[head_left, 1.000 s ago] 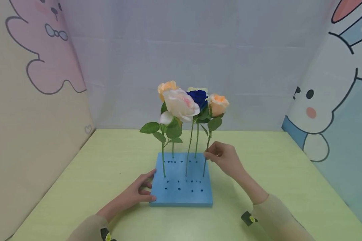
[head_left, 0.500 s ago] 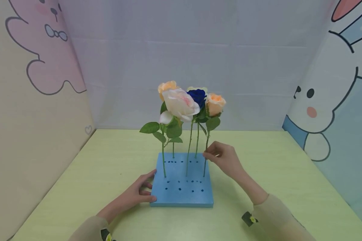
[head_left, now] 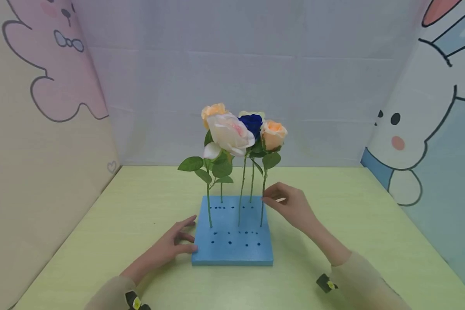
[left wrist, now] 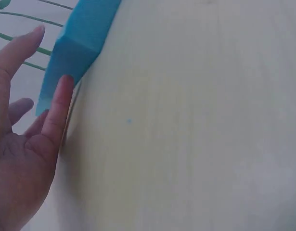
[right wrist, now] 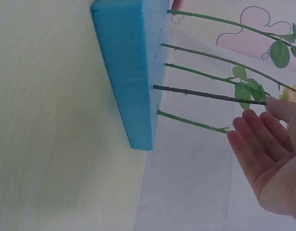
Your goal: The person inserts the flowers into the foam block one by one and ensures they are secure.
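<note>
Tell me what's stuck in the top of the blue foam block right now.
Five flower stems stand upright in the blue foam block: a white rose, two peach roses, a dark blue rose, plus empty holes. How deep the stems go is hidden inside the foam.

Open table (head_left: 333, 206) is left right of and in front of the foam block (head_left: 232, 247). Passage over the block's rear half is barred by upright rose stems (head_left: 242, 198) set close together; only narrow gaps are offered between them. The near rows of holes stand unobstructed.
</note>
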`<action>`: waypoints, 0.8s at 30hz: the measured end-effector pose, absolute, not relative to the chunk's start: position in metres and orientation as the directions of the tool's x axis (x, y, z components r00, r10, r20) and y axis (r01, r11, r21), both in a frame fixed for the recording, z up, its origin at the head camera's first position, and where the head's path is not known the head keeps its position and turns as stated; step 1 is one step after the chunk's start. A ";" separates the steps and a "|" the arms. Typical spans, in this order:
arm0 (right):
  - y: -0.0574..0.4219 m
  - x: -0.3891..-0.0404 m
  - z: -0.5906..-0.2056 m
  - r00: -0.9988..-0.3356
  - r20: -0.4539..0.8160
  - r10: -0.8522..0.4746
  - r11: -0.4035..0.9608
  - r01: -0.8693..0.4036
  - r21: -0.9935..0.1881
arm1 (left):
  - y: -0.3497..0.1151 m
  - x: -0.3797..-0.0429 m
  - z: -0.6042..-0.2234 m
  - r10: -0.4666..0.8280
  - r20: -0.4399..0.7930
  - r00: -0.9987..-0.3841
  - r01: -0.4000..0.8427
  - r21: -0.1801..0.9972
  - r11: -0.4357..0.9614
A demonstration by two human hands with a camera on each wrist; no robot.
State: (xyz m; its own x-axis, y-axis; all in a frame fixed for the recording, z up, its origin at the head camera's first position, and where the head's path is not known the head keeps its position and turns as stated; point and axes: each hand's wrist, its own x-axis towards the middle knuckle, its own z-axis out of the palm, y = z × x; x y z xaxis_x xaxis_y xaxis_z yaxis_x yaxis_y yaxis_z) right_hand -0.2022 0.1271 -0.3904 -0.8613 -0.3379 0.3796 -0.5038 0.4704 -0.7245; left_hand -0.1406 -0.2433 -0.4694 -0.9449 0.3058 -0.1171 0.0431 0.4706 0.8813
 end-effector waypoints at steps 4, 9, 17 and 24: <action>0.144 -0.193 -0.387 -0.828 0.435 -0.354 0.529 -0.561 -0.637 | -0.254 -0.144 -0.450 0.256 0.051 -0.965 0.198 0.782 0.591; 0.181 -0.179 -0.389 -0.746 0.555 -0.368 0.689 -0.620 -0.376 | -0.275 -0.143 -0.417 0.350 0.312 -0.883 0.447 0.333 0.830; 0.257 -0.180 -0.403 -0.739 0.507 -0.443 0.834 -0.548 -0.070 | -0.321 -0.152 -0.410 0.389 0.363 -0.847 0.395 -0.060 0.917; 0.289 -0.184 -0.424 -0.793 0.443 -0.418 0.875 -0.482 -0.037 | -0.348 -0.155 -0.421 0.310 0.298 -0.903 0.311 -0.045 0.949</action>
